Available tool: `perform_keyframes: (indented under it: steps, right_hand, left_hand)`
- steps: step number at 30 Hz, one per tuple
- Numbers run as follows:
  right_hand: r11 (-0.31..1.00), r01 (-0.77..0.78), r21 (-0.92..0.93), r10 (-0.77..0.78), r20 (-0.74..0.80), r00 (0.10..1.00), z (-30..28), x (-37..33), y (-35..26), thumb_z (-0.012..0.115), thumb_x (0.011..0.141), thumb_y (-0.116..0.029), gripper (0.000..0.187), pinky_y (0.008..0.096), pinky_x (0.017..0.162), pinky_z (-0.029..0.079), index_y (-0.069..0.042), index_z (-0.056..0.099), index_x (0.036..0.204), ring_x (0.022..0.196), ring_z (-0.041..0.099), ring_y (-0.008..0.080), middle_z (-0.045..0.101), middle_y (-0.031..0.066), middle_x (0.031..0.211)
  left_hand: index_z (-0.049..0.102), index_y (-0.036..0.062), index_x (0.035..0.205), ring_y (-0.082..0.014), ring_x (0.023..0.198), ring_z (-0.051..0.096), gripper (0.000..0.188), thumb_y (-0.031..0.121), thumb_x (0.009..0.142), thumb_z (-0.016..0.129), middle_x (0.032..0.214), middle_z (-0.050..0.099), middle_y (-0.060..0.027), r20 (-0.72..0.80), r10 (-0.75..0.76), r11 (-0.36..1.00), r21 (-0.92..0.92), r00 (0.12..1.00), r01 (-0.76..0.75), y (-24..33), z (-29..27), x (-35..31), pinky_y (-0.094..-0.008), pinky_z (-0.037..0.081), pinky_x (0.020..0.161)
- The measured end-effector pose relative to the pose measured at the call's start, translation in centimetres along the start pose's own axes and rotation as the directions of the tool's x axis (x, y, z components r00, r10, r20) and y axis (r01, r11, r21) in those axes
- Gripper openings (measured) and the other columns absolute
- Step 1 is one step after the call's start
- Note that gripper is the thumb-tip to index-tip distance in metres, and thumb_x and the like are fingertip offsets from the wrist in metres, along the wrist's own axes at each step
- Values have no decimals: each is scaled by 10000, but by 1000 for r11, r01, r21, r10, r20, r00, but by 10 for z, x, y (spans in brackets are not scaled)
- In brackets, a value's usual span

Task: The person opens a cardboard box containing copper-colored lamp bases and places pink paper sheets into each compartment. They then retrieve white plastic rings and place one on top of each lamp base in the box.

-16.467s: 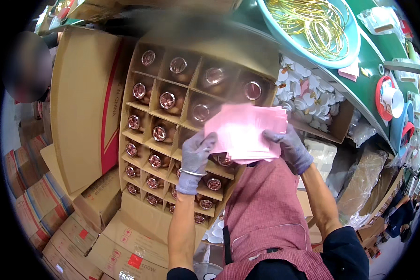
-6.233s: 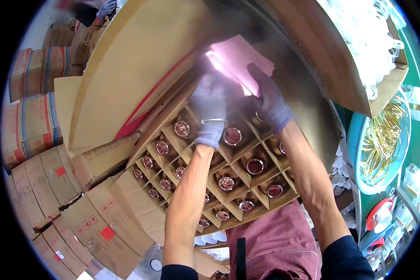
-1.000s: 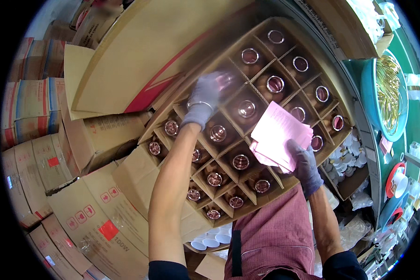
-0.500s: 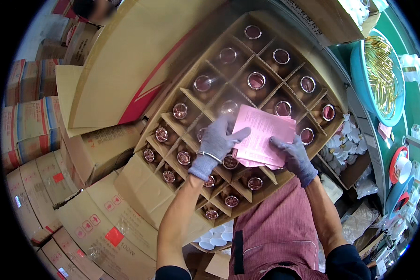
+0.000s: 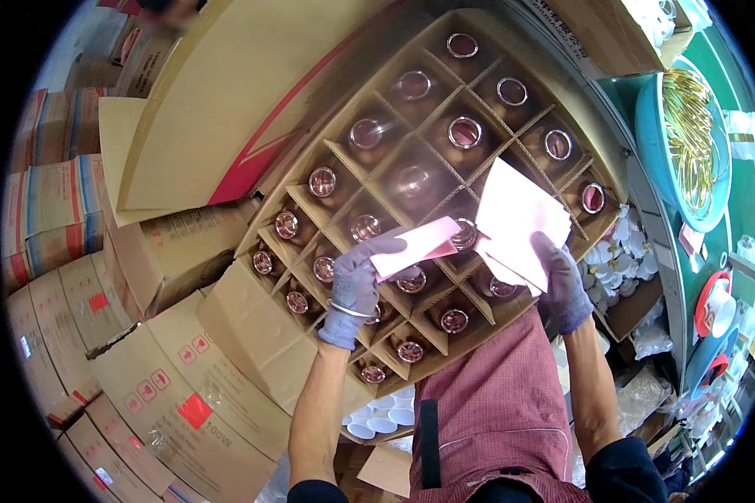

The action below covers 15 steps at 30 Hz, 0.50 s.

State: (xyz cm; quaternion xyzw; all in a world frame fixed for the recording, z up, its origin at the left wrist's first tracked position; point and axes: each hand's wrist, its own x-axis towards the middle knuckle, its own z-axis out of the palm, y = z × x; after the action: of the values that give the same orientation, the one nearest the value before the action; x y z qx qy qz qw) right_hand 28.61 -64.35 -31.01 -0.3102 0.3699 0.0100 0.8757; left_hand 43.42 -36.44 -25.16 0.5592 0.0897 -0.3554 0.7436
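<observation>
Boxes (image 5: 54,201) left of our left hand (image 5: 356,289) get cut off. Papers (image 5: 520,220) partly hide a rim (image 5: 501,289) beneath. Curled, that hand pinches a slip (image 5: 419,247); our right hand (image 5: 565,287) grips the papers.

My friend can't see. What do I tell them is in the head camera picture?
A gloved left hand holds a narrow pink paper and a gloved right hand holds a stack of pink papers, over a divided cardboard box with round, shiny-rimmed things inside. On the right, a blue bowl holds gold hoops.
</observation>
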Motion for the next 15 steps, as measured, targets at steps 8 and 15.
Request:
perform_keyframes:
  steps: [8, 15]
  right_hand:
    - [974, -136, -183, 156, 98, 983, 64, -12, -9, 667, 865, -103, 328, 282, 769, 540, 30, 587, 1154, 924, 634, 156, 650, 92, 1041]
    - [994, -38, -102, 36, -25, 999, 59, -13, 6, 677, 850, -97, 336, 275, 741, 539, 22, 580, 1149, 880, 642, 159, 633, 78, 1030]
  left_hand:
    - [375, -45, 1392, -242, 1143, 580, 535, 121, 913, 548, 1342, 506, -191, 109, -64, 964, -252, 992, 90, 18, 46, -13, -312, 528, 920]
    - [551, -33, 1259, -202, 990, 636, 387, 82, 893, 603, 1132, 640, -168, -194, 112, 881, 473, 975, -7, -4, 25, 4, -277, 550, 795]
